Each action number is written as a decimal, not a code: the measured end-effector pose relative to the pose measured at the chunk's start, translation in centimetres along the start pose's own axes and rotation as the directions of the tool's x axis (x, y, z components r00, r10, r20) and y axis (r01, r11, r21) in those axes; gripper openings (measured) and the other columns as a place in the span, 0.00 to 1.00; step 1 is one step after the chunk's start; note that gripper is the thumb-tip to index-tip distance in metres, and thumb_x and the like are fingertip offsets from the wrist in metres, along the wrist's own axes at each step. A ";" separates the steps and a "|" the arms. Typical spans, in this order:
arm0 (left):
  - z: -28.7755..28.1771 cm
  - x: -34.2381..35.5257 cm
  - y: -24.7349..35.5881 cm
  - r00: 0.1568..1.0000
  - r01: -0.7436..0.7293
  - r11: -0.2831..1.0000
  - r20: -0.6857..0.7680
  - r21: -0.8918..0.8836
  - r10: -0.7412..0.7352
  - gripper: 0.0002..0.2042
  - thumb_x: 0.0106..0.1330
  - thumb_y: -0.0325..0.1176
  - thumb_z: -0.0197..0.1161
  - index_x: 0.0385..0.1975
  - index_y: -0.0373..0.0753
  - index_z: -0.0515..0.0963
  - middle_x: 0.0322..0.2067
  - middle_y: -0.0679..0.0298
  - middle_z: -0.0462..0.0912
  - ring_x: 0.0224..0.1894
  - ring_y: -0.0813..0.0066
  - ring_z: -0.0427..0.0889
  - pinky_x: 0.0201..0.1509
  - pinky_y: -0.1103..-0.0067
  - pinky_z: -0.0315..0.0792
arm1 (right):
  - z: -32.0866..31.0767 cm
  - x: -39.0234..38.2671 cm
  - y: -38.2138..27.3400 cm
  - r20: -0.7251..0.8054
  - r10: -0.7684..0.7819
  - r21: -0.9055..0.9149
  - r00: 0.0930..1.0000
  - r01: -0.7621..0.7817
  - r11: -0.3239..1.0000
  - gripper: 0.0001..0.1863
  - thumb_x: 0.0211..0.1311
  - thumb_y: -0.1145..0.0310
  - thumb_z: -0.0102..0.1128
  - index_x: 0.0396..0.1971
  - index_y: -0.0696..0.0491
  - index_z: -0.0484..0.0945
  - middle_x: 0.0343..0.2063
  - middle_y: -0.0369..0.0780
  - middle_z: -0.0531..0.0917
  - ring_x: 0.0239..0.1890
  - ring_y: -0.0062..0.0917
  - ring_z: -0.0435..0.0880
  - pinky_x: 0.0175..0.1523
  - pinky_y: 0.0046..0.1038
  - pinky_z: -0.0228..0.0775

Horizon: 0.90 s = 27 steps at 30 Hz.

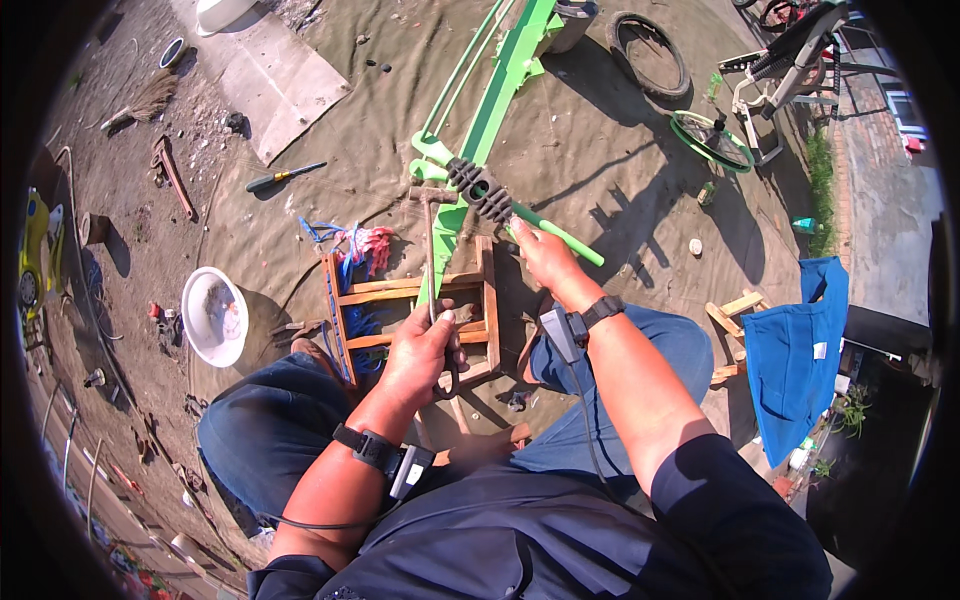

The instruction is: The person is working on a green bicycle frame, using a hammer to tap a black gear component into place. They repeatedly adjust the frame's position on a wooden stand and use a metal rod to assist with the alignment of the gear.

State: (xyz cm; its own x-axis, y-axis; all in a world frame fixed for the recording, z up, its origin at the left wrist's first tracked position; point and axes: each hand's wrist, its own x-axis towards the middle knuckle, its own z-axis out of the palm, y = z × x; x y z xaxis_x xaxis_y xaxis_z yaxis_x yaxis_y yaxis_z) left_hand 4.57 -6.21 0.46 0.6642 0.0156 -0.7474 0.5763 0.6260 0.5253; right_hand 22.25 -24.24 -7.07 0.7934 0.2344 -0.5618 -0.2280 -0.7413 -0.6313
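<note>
My left hand (422,350) grips the metal handle of a rusty T-headed hammer (430,196), held upright in the view with its head against the green frame near the black ribbed rubber piece (480,190). My right hand (545,258) has its fingers closed on the lower right end of that rubber piece, which sits around a green tube (570,240). The long green metal frame (505,85) runs down to a small wooden stool (485,300) between my legs. Red and blue frayed strands (370,250) lie at the stool's left.
A white basin (215,315), screwdriver (285,177), pipe wrench (172,178) and straw brush (140,107) lie left. A tyre (650,85), a green-rimmed wheel (710,142) and bicycle parts (775,75) are at upper right. A blue cloth (790,360) drapes over another wooden piece at right.
</note>
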 end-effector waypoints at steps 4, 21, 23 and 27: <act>0.3 1.6 -0.5 0.993 0.097 0.980 0.086 -0.174 -0.083 0.14 0.74 0.34 0.52 0.56 0.40 0.66 0.24 0.66 0.73 0.24 0.72 0.77 0.29 0.73 0.78 | 0.1 0.0 0.0 -0.029 0.007 -0.075 1.000 -0.009 0.997 0.35 0.68 0.34 0.42 0.23 0.55 0.74 0.16 0.33 0.70 0.22 0.22 0.69 0.31 0.29 0.63; 0.1 3.3 -1.4 0.995 0.087 0.985 -0.071 0.148 -0.077 0.10 0.75 0.38 0.51 0.44 0.37 0.70 0.19 0.67 0.67 0.16 0.74 0.70 0.20 0.74 0.71 | 0.6 -0.2 -0.1 -0.095 -0.004 -0.218 0.996 -0.017 0.976 0.39 0.64 0.33 0.44 0.47 0.59 0.79 0.39 0.54 0.83 0.48 0.51 0.80 0.52 0.44 0.71; 0.0 3.2 -1.1 0.994 0.090 0.986 -0.070 0.143 -0.081 0.10 0.75 0.38 0.51 0.44 0.37 0.70 0.19 0.67 0.67 0.16 0.74 0.70 0.20 0.74 0.71 | -0.7 0.7 0.8 0.083 0.013 0.037 0.996 -0.016 0.999 0.32 0.66 0.35 0.46 0.28 0.54 0.75 0.23 0.40 0.76 0.24 0.31 0.75 0.31 0.32 0.67; -0.1 3.2 -0.9 0.995 0.084 0.983 -0.075 0.164 -0.073 0.10 0.75 0.37 0.51 0.43 0.37 0.70 0.19 0.67 0.68 0.16 0.74 0.70 0.20 0.75 0.70 | -0.9 1.5 1.4 0.244 0.073 0.338 0.967 -0.156 0.928 0.29 0.66 0.36 0.49 0.21 0.47 0.69 0.17 0.26 0.63 0.16 0.13 0.59 0.21 0.21 0.52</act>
State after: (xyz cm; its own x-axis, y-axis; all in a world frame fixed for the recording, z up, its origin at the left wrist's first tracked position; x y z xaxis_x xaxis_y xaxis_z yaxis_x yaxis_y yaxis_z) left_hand 6.09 -6.63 -2.48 0.5831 0.0285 -0.8119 0.7004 0.4887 0.5202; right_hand 23.61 -25.52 -8.28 0.6128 0.3257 -0.7200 -0.5258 -0.5121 -0.6791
